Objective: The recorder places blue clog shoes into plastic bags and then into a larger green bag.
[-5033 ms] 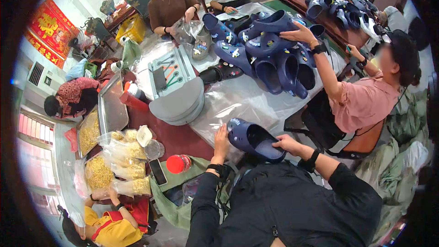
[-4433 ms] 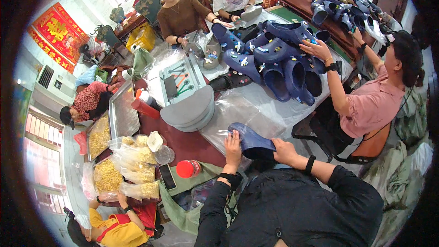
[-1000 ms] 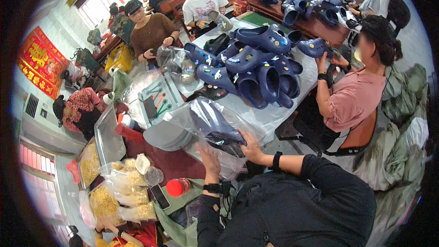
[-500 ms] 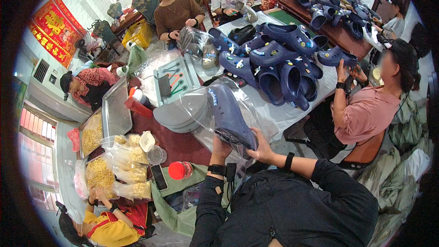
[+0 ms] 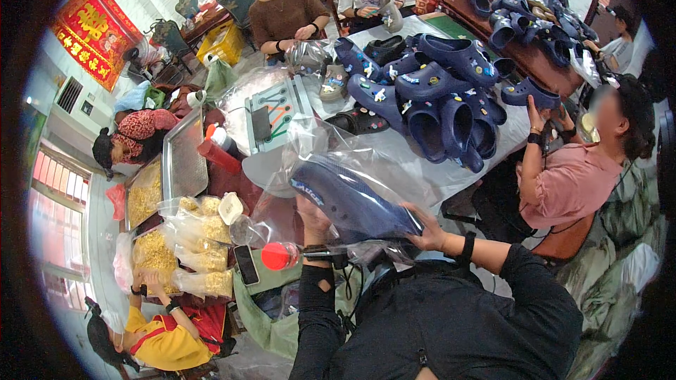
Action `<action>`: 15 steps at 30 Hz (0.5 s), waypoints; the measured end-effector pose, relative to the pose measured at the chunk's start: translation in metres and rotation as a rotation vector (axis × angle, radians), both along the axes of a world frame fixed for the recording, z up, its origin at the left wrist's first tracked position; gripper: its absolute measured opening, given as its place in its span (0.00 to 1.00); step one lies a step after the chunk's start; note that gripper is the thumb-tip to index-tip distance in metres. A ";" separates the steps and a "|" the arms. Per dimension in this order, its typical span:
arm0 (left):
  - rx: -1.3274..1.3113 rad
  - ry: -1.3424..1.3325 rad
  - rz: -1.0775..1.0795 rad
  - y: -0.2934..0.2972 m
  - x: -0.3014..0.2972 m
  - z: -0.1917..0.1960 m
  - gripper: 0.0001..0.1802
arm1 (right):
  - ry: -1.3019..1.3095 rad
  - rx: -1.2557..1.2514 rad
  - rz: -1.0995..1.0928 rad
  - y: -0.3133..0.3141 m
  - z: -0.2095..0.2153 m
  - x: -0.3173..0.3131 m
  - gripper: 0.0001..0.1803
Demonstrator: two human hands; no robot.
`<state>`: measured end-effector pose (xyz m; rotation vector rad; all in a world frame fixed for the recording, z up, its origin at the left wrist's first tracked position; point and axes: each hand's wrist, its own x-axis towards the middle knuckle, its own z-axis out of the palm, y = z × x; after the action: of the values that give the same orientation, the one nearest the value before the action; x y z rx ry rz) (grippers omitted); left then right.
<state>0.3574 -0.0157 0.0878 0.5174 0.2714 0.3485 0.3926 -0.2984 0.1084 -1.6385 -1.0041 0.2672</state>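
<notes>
A navy foam clog (image 5: 355, 200) lies inside a clear plastic bag (image 5: 317, 142) in front of my body, tilted with one end toward the left. My left hand (image 5: 314, 219) grips it at its left end, with the fingers partly behind the film. At the other end my right hand (image 5: 424, 231) holds the clog and the bag between thumb and fingers. Just beyond, a big heap of navy clogs (image 5: 422, 91) with small charms covers the white table (image 5: 447, 177). A grey clog (image 5: 334, 83) stands beside that heap.
To the left are a grey tray with cables (image 5: 278, 114), a red-lidded jar (image 5: 279, 256), a phone (image 5: 246, 265) and bags of yellow pieces (image 5: 204, 257). A co-worker in pink (image 5: 570, 183) holds another clog at the right. More co-workers are across the table and at the lower left.
The bagged clog has swung from steeply upright to nearly level, its far end coming down to the left. My left hand has moved left, my right hand slightly right.
</notes>
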 end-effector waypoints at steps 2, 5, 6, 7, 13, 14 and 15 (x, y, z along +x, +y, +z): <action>0.126 -0.084 0.128 0.001 -0.005 0.031 0.37 | -0.032 -0.013 0.025 -0.006 0.006 0.003 0.33; -0.352 -0.380 -0.423 0.044 -0.029 0.061 0.41 | -0.023 -0.033 0.120 -0.015 0.014 0.017 0.32; -0.360 -0.381 -0.434 0.061 -0.029 0.060 0.41 | 0.015 -0.047 0.174 -0.021 0.015 0.023 0.33; -0.118 -0.171 -0.471 0.082 -0.040 0.060 0.48 | 0.235 -0.095 0.231 -0.025 0.028 0.023 0.33; 0.680 0.102 -1.009 0.071 -0.024 0.139 0.35 | -0.493 -0.171 0.419 -0.053 0.044 0.056 0.43; 0.680 0.103 -1.004 0.069 -0.025 0.137 0.35 | -0.542 -0.171 0.466 -0.053 0.046 0.055 0.45; 0.726 0.185 -0.993 0.063 -0.021 0.138 0.31 | -0.543 -0.171 0.462 -0.053 0.045 0.054 0.45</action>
<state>0.3359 0.0477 0.2260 1.3196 0.0297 -0.6040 0.4466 -0.3517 0.1535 -1.6506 -1.8217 0.2209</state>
